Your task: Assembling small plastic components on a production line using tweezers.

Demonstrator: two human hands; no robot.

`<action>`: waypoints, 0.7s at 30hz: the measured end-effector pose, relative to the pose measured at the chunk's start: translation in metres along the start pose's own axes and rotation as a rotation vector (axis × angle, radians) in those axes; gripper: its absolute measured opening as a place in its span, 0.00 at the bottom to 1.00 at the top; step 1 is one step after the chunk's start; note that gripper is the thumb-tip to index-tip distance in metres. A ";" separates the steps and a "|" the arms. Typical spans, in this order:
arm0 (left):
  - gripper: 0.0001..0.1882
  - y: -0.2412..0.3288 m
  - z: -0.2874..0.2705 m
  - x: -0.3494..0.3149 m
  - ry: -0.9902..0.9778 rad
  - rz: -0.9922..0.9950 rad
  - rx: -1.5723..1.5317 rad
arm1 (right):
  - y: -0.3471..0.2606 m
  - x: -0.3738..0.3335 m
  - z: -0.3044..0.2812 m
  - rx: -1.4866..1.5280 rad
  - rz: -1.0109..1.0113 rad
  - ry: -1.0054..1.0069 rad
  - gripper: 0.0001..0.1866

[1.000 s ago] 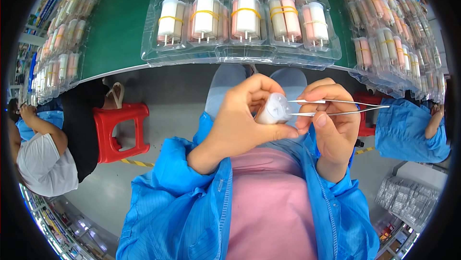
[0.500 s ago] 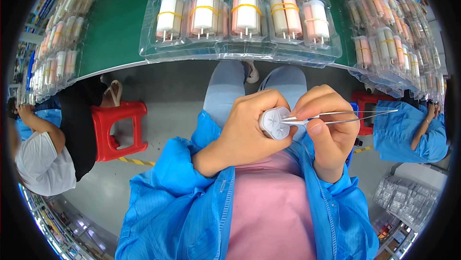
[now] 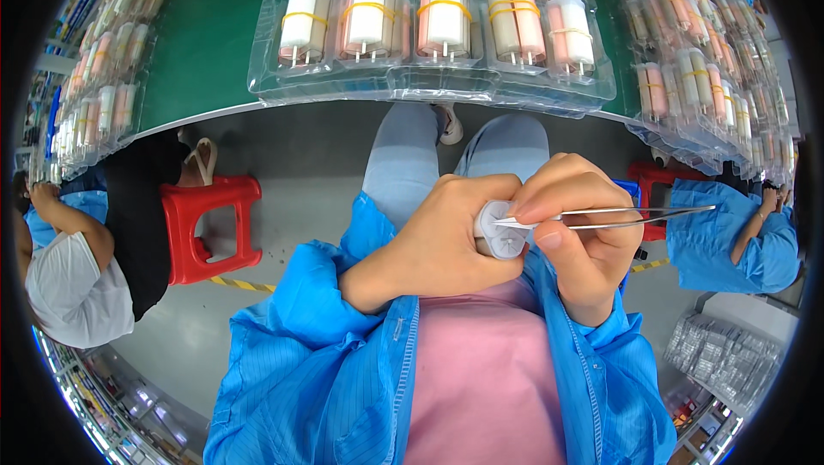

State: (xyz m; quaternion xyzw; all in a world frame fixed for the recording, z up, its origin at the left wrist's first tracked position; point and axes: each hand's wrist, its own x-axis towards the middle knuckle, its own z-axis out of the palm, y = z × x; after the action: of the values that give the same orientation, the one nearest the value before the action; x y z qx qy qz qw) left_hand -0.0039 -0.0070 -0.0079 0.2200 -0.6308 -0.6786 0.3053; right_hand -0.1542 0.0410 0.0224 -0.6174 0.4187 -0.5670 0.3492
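Note:
My left hand [image 3: 442, 238] is closed around a bundle of tubes, and only its pale, rounded end [image 3: 501, 232] shows between thumb and fingers. Metal tweezers [image 3: 635, 217] are pinched in my right hand [image 3: 584, 229]. Their narrow tips meet the end face of the bundle, or hover just over it; I cannot tell which. The other end of the tweezers sticks out past my right hand to the right. My left fingers hide the body of the bundle. Both hands are above my lap, short of the table edge.
A clear plastic tray [image 3: 403, 87] of banded white, pink and grey tubes overhangs the front edge of the green table [image 3: 202, 45]. More filled trays stand at both sides. Red stools [image 3: 210, 225] and seated co-workers [image 3: 730, 233] are left and right.
The bundle's end has turned slightly in my left hand and moved a little right. The tweezers have shifted slightly along with my right hand, their tips still at the end face.

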 end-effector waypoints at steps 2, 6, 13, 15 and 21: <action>0.11 -0.002 0.000 -0.001 -0.007 -0.003 0.004 | -0.001 0.000 0.000 0.006 0.018 -0.002 0.07; 0.11 -0.001 0.000 -0.001 -0.009 -0.015 0.000 | 0.001 -0.001 -0.001 0.017 0.023 0.002 0.07; 0.12 -0.002 0.000 -0.001 -0.021 0.005 -0.001 | 0.000 -0.001 -0.001 0.041 0.016 0.005 0.07; 0.12 -0.002 0.000 -0.001 -0.018 0.008 0.001 | 0.000 -0.001 -0.001 0.030 0.016 0.000 0.06; 0.13 0.000 -0.001 -0.001 -0.038 -0.007 0.021 | 0.001 -0.002 0.000 0.037 0.032 0.010 0.06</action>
State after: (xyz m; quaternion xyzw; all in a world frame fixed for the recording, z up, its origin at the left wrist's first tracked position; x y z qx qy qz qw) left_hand -0.0020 -0.0073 -0.0082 0.2128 -0.6428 -0.6771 0.2884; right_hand -0.1545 0.0421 0.0209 -0.6014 0.4195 -0.5721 0.3675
